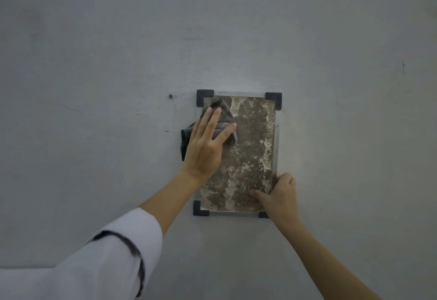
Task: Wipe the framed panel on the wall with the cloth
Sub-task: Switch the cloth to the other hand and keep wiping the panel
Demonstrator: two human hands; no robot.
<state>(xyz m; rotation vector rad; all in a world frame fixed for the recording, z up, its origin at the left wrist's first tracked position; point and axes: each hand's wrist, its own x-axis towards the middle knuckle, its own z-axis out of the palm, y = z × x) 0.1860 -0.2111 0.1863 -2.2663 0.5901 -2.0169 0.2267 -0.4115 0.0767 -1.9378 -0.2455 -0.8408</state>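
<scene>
The framed panel (253,148) hangs upright on the wall, a mottled brown and cream surface in a thin metal frame with dark corner caps. A grey cloth (225,116) lies bunched over its upper left part and hangs past the left edge. My left hand (205,143) presses flat on the cloth with straight, spread fingers. My right hand (280,195) grips the frame's lower right edge, thumb on the panel face and fingers curled round the side, covering most of the bottom right corner cap.
The grey-white wall (331,63) fills the view. A small screw or nail (170,96) sticks out left of the panel's top corner. A few small dark marks dot the wall.
</scene>
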